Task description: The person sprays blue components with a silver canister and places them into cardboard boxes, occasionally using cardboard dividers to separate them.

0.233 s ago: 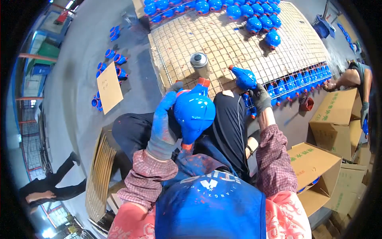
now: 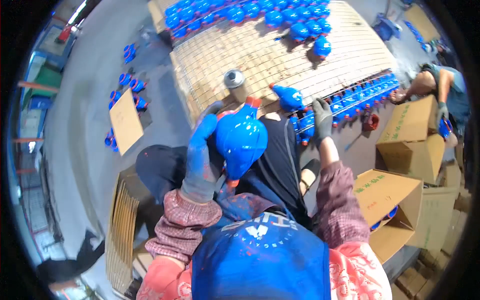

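My left hand (image 2: 202,150), in a blue-stained grey glove, grips a glossy blue bulb-shaped part (image 2: 241,137) with red ends, held tilted above my lap. A similar blue part (image 2: 289,98) with a red tip lies on the near edge of the wire-mesh rack (image 2: 280,60). Just right of it is my right hand (image 2: 323,120), gloved in dark grey, fingers stretched out and holding nothing. A spray can (image 2: 235,82) with a silvery top stands on the rack, beyond the held part.
Many blue parts (image 2: 272,19) crowd the rack's far side, and more line the layer below. Cardboard boxes (image 2: 387,200) stand at right, near another person (image 2: 445,95). Flattened cardboard (image 2: 122,230) leans at left; a cardboard sheet (image 2: 125,121) lies among floor parts.
My right hand has let go of the blue part on the rack and opened beside it. My left hand keeps its hold. The whole view has shifted slightly.
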Available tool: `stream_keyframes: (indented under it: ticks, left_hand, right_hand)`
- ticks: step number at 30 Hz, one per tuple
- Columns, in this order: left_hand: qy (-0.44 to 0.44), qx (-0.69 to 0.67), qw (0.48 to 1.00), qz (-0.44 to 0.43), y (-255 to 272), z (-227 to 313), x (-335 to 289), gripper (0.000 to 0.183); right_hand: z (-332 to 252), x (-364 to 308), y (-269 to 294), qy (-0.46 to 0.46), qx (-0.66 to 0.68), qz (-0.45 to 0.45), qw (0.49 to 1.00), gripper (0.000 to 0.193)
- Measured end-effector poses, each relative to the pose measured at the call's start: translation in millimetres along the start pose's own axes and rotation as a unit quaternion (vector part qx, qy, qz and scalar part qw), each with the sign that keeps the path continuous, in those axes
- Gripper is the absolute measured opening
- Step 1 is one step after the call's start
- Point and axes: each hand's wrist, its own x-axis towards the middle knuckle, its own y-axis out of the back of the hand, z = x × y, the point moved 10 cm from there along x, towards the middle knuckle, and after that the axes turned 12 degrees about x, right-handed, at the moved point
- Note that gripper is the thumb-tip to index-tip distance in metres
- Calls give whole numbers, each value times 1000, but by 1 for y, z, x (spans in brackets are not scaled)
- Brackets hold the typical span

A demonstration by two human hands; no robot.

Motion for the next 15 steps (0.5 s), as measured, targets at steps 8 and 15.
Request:
stream_keyframes:
  ticks: [8, 15]
  left_hand:
    - [44, -37, 984, -170, -122, -57, -43, 52]
    - [134, 40, 911, -387, -175, -102, -107, 47]
  right_hand:
    - [-211, -141, 16, -2, 332, -133, 934, 42]
    - [-236, -223, 108, 2, 428, 55, 902, 33]
